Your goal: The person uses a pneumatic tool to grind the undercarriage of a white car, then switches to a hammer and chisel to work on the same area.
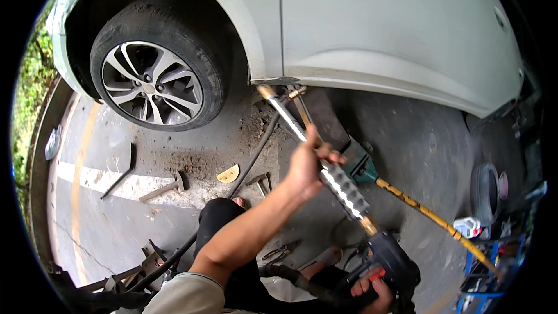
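My hands hold a long spray gun, which looks like a pressure washer gun, with a black body, ribbed silver grip and brass tip. My left hand is closed around its barrel near the middle. My right hand grips the black handle at the lower right, by a red trigger. The tip points up and left at the lower sill of the pale car, just behind the front wheel. Whether it touches the sill I cannot tell.
A green floor jack with a yellow handle reaches under the car. A hammer, a bent bar, a yellow half-round piece and pliers lie on the floor. A dark hose crosses it. Loose tyre at right.
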`<state>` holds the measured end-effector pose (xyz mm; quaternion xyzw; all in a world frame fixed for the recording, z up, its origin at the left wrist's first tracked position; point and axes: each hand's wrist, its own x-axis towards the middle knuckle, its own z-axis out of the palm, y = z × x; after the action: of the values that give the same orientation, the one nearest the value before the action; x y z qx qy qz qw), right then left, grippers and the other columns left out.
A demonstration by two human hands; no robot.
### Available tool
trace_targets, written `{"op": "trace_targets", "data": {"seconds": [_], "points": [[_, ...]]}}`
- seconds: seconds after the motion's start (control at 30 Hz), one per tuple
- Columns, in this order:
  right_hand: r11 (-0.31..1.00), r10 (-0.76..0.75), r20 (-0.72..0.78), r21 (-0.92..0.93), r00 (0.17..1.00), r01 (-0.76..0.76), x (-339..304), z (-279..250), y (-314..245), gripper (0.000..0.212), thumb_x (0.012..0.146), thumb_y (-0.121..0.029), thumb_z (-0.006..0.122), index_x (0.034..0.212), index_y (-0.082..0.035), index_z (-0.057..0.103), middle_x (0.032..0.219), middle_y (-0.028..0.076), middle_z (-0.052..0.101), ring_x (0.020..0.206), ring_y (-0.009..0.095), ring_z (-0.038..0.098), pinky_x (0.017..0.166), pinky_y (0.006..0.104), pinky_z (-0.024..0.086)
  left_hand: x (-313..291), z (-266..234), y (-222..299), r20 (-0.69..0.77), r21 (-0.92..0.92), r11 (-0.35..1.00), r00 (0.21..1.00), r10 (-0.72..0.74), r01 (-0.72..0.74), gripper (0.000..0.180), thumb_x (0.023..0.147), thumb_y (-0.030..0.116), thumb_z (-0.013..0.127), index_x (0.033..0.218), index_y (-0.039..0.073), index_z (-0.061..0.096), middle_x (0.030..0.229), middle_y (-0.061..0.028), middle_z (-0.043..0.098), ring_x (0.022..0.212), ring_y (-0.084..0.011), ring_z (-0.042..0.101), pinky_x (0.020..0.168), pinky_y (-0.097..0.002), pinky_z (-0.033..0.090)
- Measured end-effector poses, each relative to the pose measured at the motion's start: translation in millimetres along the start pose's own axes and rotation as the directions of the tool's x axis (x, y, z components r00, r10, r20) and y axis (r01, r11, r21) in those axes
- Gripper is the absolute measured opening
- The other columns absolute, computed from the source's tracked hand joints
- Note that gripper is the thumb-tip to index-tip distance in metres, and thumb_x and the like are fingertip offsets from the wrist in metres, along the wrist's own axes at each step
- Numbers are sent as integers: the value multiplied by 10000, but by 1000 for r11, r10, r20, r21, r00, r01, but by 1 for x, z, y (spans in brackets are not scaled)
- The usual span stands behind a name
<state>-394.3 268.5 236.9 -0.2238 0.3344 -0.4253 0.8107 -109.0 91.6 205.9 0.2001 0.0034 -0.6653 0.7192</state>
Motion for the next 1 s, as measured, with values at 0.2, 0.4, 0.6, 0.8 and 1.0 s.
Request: {"op": "trace_targets", "data": {"seconds": [0.2, 0.4, 0.6, 0.8, 1.0], "points": [[964, -130, -75, -241, 989, 108, 11, 47, -27, 241, 958, -174, 491, 1185, -97, 511, 804, 57, 494, 748, 194, 473, 697, 331, 403, 34, 1, -26, 315, -150, 971, 940, -132, 186, 237, 972, 349, 388, 957, 113, 387, 848, -36, 505, 983, -283, 597, 946, -501, 461], [905, -166, -119, -413, 979, 103, 30, 82, -39, 237, 957, -164, 484, 1183, -96, 513, 805, 57, 491, 746, 193, 468, 694, 332, 397, 50, 3, -13, 287, 172, 975, 939, -188, 142, 179, 966, 87, 445, 1132, 29, 409, 1101, -143, 611, 1060, -239, 599, 846, -345, 531], [890, -172, -129, -445, 977, 98, 45, 104, -31, 235, 956, -153, 477, 1180, -95, 514, 806, 58, 489, 743, 193, 462, 691, 333, 392, 54, -6, 3, 196, 48, 981, 961, -195, 190, 82, 956, 92, 408, 1028, 57, 391, 1034, -166, 618, 910, -207, 611, 751, -324, 518], [882, -170, -132, -462, 977, 91, 48, 121, -24, 233, 955, -142, 469, 1178, -94, 515, 807, 58, 487, 741, 193, 457, 688, 334, 387, 49, 1, 24, 218, -159, 973, 967, -128, 165, 189, 861, 22, 436, 1014, 76, 340, 909, -141, 560, 854, -263, 618, 750, -398, 555], [865, -191, -131, -490, 973, 104, 54, 136, -21, 227, 942, -103, 476, 1163, -86, 523, 808, 59, 488, 731, 187, 442, 684, 338, 375, 54, 1, 29, 227, -194, 973, 971, -79, 125, 272, 812, -7, 455, 1024, 82, 311, 918, -135, 539, 847, -242, 604, 756, -390, 551]]}}
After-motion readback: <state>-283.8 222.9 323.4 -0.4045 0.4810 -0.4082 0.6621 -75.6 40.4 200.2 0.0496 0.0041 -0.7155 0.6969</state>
